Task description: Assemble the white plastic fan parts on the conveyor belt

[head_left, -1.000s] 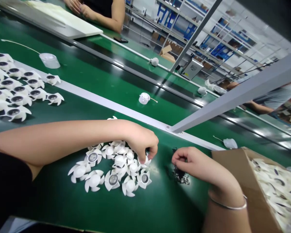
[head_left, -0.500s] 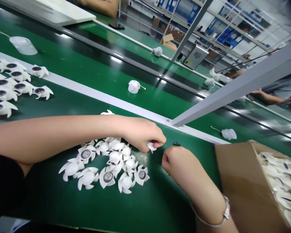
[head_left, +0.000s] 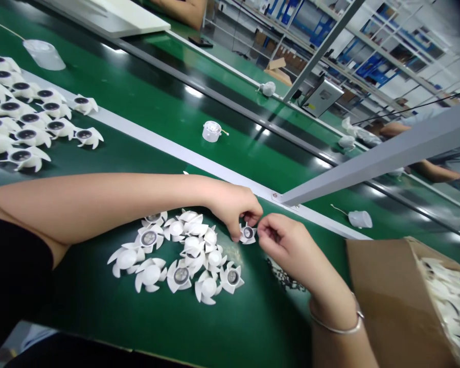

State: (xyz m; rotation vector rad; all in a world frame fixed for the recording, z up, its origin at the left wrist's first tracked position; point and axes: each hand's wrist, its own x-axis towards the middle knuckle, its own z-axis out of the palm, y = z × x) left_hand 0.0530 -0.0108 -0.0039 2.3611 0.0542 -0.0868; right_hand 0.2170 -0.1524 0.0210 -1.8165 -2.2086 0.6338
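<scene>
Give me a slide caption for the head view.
Left hand holds white fan wheel, right hand alongside, more wheels nearby.

No text, brand, number or sign can be read. A small yellow label (head_left: pixel 311 107) sits low on the grey metal box (head_left: pixel 327 100) at the far side, too small for any wording on it to be made out
</scene>
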